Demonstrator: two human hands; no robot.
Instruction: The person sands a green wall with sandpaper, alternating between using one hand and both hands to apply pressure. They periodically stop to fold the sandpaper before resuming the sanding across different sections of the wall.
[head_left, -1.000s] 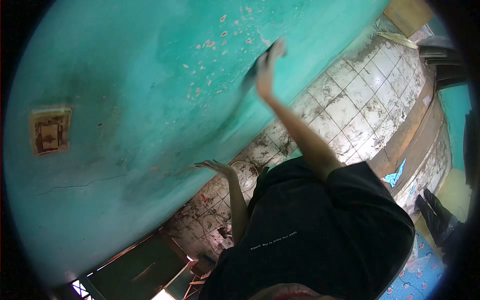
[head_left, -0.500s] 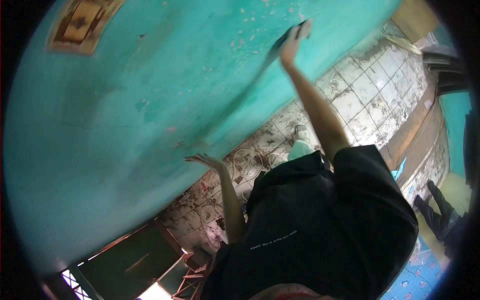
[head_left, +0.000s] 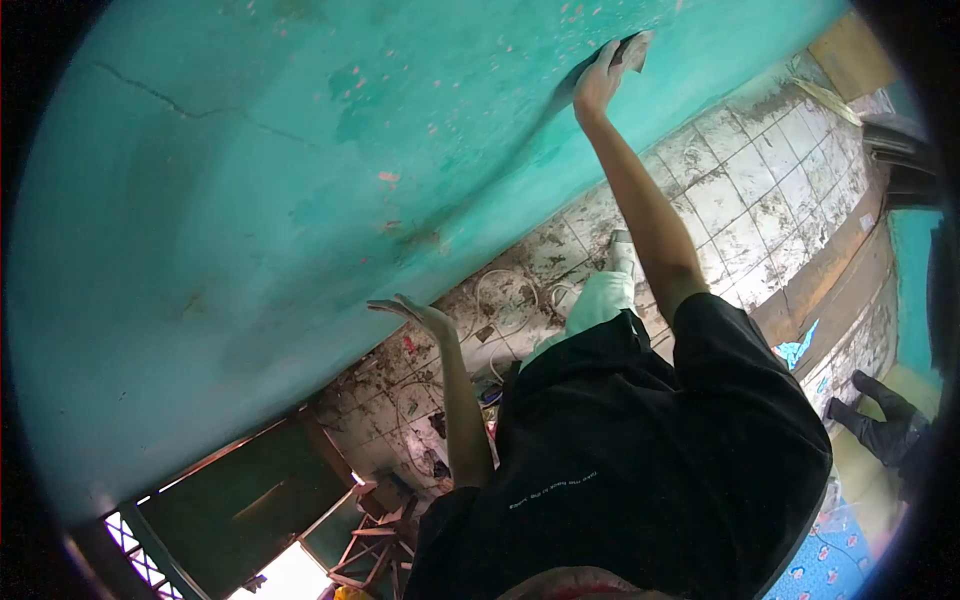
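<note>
Teal wall (head_left: 250, 200) fills the left and upper part of the view. Paint patchy, with pink flecks scattered near the top centre and a thin crack running across the upper left. A few rust-brown marks sit lower on the wall, above the left hand.

Below the wall, a dirty tiled floor (head_left: 740, 200) runs to the right, white squares streaked with dark grime. Loops of pale cable (head_left: 505, 295) lie on the tiles close to the wall's foot. A wooden stool or frame (head_left: 375, 545) shows at the bottom, beside a dark window opening (head_left: 250, 500). At far right a wooden board (head_left: 850, 55) and a scrap of blue material (head_left: 797, 350) lie along the floor's edge. A dark shoe or boot (head_left: 885, 425) shows at the right margin; whose it is I cannot tell. Black shirt (head_left: 640, 460) takes up the lower centre; a pale trouser leg (head_left: 600, 300) shows beyond it.

Right hand (head_left: 600, 80), arm stretched full length, presses a small flat dark pad (head_left: 632, 48), likely sandpaper, against the wall near the top centre. Fingers curl over the pad's near edge and hold it flat to the paint; one grey corner sticks out past the fingertips.

Left hand (head_left: 415, 312) is spread open, fingers wide, palm turned to the wall at its lower edge. Holds nothing. Whether it actually touches the paint I cannot tell.
</note>
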